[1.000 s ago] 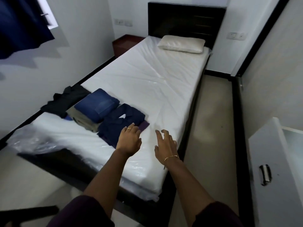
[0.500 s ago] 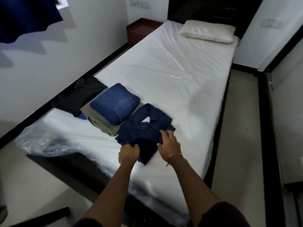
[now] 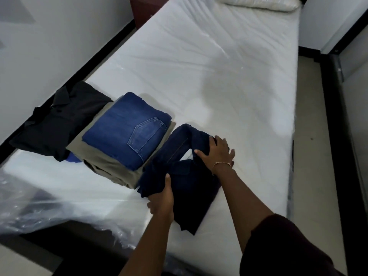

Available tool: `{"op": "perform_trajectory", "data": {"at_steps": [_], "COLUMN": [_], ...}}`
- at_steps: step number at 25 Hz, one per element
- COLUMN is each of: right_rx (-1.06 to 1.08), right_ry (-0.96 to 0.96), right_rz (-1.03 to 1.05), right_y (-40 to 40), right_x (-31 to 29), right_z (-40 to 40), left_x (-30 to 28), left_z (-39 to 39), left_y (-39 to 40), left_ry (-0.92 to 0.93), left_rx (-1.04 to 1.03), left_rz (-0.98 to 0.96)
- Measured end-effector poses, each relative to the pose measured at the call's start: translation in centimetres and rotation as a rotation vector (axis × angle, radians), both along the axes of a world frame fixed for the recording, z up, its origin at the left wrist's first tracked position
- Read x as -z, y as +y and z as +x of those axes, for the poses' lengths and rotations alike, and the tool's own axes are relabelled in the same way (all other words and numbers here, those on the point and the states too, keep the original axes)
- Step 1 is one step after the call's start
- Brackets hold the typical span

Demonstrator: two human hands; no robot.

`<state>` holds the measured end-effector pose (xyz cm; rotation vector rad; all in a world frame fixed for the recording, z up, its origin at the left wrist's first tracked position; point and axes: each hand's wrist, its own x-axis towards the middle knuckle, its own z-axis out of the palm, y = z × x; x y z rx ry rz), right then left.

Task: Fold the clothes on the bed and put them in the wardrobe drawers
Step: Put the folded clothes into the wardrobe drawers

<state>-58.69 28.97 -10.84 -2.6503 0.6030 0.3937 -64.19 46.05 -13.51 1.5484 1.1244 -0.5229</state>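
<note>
Since half a second ago both hands have closed on the navy shirt (image 3: 179,174) at the bed's (image 3: 229,76) near edge. Left hand (image 3: 162,202) grips its near-left edge; right hand (image 3: 216,151) clamps the far end. Long axis runs away from the person.

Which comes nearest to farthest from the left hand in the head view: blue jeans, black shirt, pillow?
From the left hand, which grips the navy shirt:
1. Blue jeans, just up and left, atop the olive garment.
2. Black shirt, farther left, by the wall-side edge.
3. Pillow, at the bed's head, far end.
</note>
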Motion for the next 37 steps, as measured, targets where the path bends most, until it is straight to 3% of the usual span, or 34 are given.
{"op": "perform_trajectory", "data": {"at_steps": [4, 7, 13, 17, 20, 25, 29, 34, 37], "right_rx": [-0.011, 0.055, 0.134, 0.388, 0.559, 0.719, 0.727, 0.705, 0.714], "right_ry": [0.116, 0.121, 0.062, 0.144, 0.212, 0.128, -0.096, -0.367, -0.469], "right_rz": [0.032, 0.234, 0.239, 0.616, 0.925, 1.333, 1.469, 1.523, 1.392], "right_y": [-1.7, -3.1, -2.3, -3.3, -4.3, -7.0, -10.5, -15.6, -20.1], "right_x": [2.2, 3.4, 3.9, 3.8, 2.6, -2.4, -9.1, -20.3, -26.8], "right_z": [2.1, 2.7, 1.4, -1.9, -5.7, -14.1, -22.2, -33.1, -39.9], "left_x": [1.5, 2.4, 2.7, 0.7, -1.4, -7.1, -14.4, -25.4, -30.9], "left_z": [1.1, 2.2, 2.5, 2.2, 0.4, -4.0, -9.3, -16.9, -21.5], "left_y": [-0.1, 0.8, 2.0, 1.8, 0.6, -2.5, -6.5, -13.3, -18.4], "left_ry": [-0.161, -0.212, -0.215, -0.174, -0.171, -0.229, -0.294, -0.385, -0.441], "left_rx": [-0.010, 0.004, -0.049, 0.039, 0.106, 0.207, 0.301, 0.415, 0.497], "left_rz": [0.000, -0.040, -0.493, -0.627, -0.618, -0.650, -0.718, -0.855, -0.907]}}
